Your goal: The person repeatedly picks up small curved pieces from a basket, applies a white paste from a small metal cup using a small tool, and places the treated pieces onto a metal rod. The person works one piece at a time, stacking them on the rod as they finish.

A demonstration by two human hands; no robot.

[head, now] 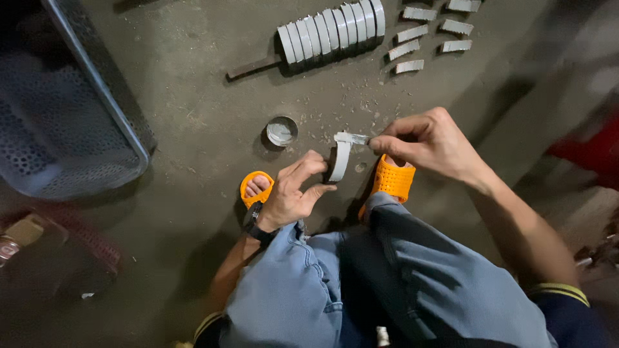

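A: What's the left hand got?

B: Thumb & fingers pinched on a curved grey metal piece, arc-shaped, dull matte face, dark inner side. It's held over the concrete floor, between the two orange perforated rubber sandals.

A: Right hand?

B: Fingertips clamped on a small flat metal strip, shiny, touching the top end of the curved piece.

A: Around it?

B: Small round tin, pale inside, on the floor just beside the piece, toward the far side. Near the floor's far edge, a row of same curved pieces stacked on edge along a bar; loose ones lie flat next to them. Perforated metal basket w/ tube rim at the left edge. Floor's rough, gritty, w/ shavings. Black wristwatch on the left wrist, blue denim on the legs.
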